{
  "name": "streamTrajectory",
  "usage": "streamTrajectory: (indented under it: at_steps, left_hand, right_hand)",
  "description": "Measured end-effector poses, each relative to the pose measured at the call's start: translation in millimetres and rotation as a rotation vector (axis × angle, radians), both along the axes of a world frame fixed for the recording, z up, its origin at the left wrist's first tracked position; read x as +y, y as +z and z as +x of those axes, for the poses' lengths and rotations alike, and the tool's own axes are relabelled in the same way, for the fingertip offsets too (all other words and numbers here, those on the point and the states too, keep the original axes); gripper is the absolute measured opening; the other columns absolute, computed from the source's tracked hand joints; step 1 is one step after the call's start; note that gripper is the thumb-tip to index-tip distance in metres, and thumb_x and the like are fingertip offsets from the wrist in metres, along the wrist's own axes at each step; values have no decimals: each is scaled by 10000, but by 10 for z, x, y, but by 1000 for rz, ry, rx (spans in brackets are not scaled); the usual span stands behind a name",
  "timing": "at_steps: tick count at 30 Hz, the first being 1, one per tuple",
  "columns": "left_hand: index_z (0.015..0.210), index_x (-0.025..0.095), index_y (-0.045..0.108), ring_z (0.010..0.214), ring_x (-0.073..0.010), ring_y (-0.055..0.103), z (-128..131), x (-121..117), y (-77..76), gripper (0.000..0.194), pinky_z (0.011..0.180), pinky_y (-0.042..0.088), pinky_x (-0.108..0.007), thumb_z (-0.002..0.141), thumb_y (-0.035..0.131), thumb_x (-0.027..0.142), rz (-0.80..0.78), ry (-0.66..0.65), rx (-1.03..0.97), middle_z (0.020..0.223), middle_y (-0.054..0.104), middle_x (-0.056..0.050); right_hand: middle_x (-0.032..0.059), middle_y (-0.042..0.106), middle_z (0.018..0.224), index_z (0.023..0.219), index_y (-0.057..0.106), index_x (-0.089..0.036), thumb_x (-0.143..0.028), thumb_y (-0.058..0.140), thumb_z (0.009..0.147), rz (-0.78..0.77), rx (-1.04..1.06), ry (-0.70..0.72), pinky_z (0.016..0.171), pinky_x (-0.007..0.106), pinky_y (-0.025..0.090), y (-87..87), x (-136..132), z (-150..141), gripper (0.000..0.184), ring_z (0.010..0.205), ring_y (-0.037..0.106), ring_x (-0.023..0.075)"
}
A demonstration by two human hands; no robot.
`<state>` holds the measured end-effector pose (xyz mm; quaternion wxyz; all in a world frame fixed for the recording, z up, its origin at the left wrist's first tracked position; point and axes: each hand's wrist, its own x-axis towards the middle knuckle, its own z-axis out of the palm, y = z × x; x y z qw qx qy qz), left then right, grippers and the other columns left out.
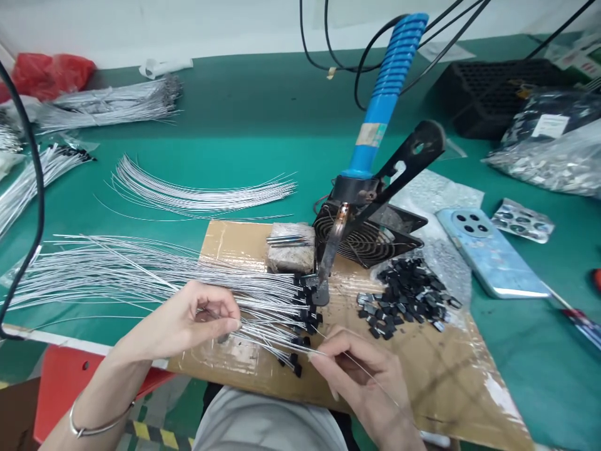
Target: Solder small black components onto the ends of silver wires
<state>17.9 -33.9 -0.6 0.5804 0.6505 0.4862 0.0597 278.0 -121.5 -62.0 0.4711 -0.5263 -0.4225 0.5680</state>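
Note:
My left hand (197,319) is closed in a pinch on a thin white wire (277,342). The end of that wire reaches the thumb and fingertips of my right hand (364,369), also pinched shut. A second, finer strand (373,376) runs across the right fingers; what it is I cannot tell. Under and behind my hands lies a spread of white wires (253,282) with small black connectors (307,310) on their right ends. Above those ends, a blue-handled soldering iron (382,94) slants down in a black holder, its tip low over the cardboard (342,376).
Loose black connectors (408,297) are heaped to the right. Behind the iron's tip stands a black fan (359,235). A worn block (291,250) holds metal rods. A phone (488,250) lies at right, a bare wire bundle (201,194) at back left. A black cable (35,169) hangs left.

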Motion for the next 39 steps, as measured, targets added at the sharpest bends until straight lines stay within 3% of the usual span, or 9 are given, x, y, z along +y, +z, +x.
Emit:
streamTrajectory:
  at_steps: [3, 8, 11, 14, 18, 21, 24, 31, 39]
  left_hand:
    - [840, 182, 670, 677, -162, 556, 71, -56, 17, 253, 619, 398, -264, 973, 547, 359, 89, -32, 97, 726, 656, -24]
    - [1212, 269, 614, 859, -217, 616, 487, -317, 19, 258, 752, 441, -323, 978, 529, 335, 282, -120, 134, 976, 702, -49]
    - [1041, 242, 647, 835, -199, 589, 721, -415, -54, 163, 731, 427, -308, 985, 494, 241, 264, -122, 29, 866, 668, -29]
    - [886, 218, 627, 616, -143, 471, 813, -426, -144, 178, 560, 346, -267, 991, 495, 275, 161, -30, -9, 666, 538, 24]
    - [834, 201, 619, 517, -106, 337, 835, -393, -219, 176, 468, 238, -255, 970, 544, 286, 63, 119, -97, 605, 475, 52]
    - [814, 188, 643, 509, -102, 362, 863, -364, -239, 182, 462, 246, -253, 946, 594, 304, 28, 221, -152, 613, 549, 31]
    - [797, 184, 669, 560, -120, 461, 891, -336, -252, 194, 491, 309, -258, 924, 627, 324, 26, 277, -194, 654, 610, -4]
    - [795, 191, 676, 626, -134, 557, 877, -306, -260, 182, 541, 383, -253, 926, 639, 311, 13, 293, -264, 682, 638, -11]
    - [798, 192, 649, 572, -126, 483, 908, -311, -258, 204, 497, 345, -252, 928, 628, 348, 2, 326, -238, 651, 603, -4]
  right_hand:
    - [-24, 507, 616, 643, 636, -208, -284, 720, 860, 70, -34, 41, 524, 269, 288, 3, -6, 0, 245, 567, 440, 124]
    - [-20, 476, 637, 659, 612, -201, -344, 653, 914, 61, -136, 108, 532, 280, 272, 30, -13, -5, 295, 570, 419, 131]
    - [-24, 471, 640, 669, 620, -204, -364, 641, 922, 32, -151, 94, 533, 279, 272, 45, -29, 2, 300, 570, 412, 130]
    - [-25, 473, 635, 678, 653, -209, -374, 643, 924, 6, -129, 58, 525, 280, 268, 33, -52, 9, 296, 556, 413, 127]
    - [-21, 499, 611, 790, 744, -219, -351, 623, 948, -7, -40, -76, 505, 266, 324, -53, -55, 67, 239, 528, 473, 123]
    - [25, 584, 671, 947, 797, -218, -464, 447, 1011, 48, 147, -175, 476, 258, 439, -129, -31, 173, 432, 544, 564, 146]
    - [65, 634, 709, 975, 814, -204, -523, 270, 1037, 51, 248, -171, 492, 274, 516, -170, -16, 237, 633, 571, 609, 164]
    - [10, 637, 717, 962, 807, -255, -278, 603, 966, 91, 52, -211, 456, 207, 463, -166, -10, 59, 205, 531, 578, 107]
    - [-11, 675, 758, 982, 803, -307, -235, 658, 931, 58, 87, -111, 456, 179, 499, -60, 34, -25, 170, 505, 590, 85]
